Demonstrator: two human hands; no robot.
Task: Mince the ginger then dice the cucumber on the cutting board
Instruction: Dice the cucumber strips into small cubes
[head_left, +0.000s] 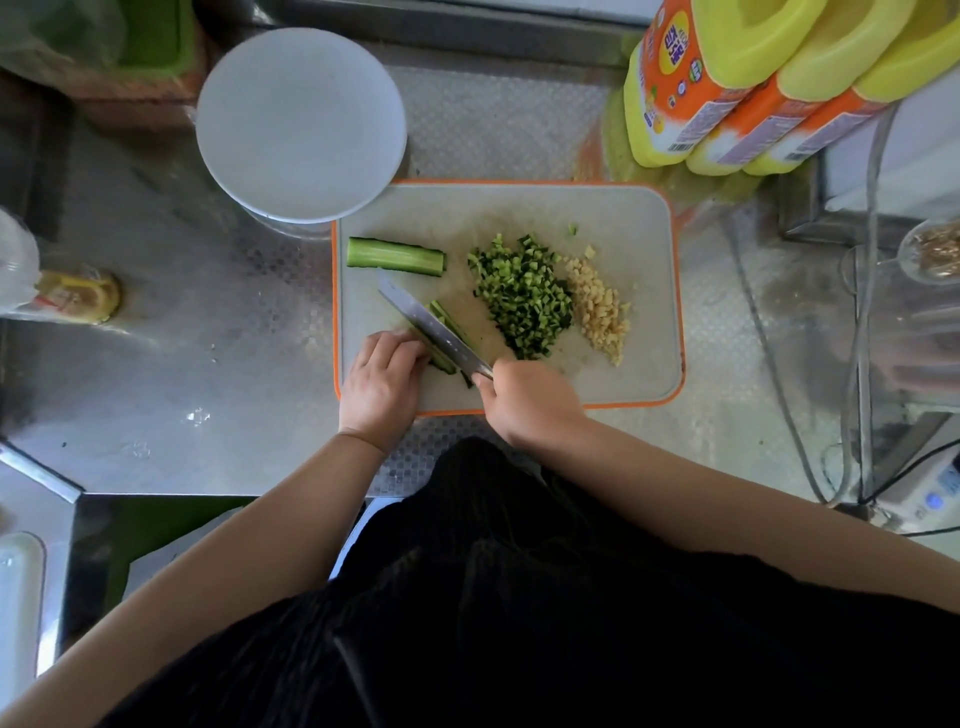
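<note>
Embossed steel bench (218, 332), shiny, stamped with a fine checker texture, streaked with glare. Matt pale plastic board (613, 218) with a bright orange rubbery rim. Smooth white plate (300, 122) at the board's far left corner, soft sheen. Polished metal knife (434, 327), blade catching light. Cucumber (396, 255) with glossy dark skin and wet pale flesh; dice (522, 296) moist and shiny. Ginger (600, 312) pale yellow, matt, grainy. Glossy yellow plastic bottles (737, 88) with slick orange printed labels at the far right edge. Black ribbed cloth (519, 597), dull.
</note>
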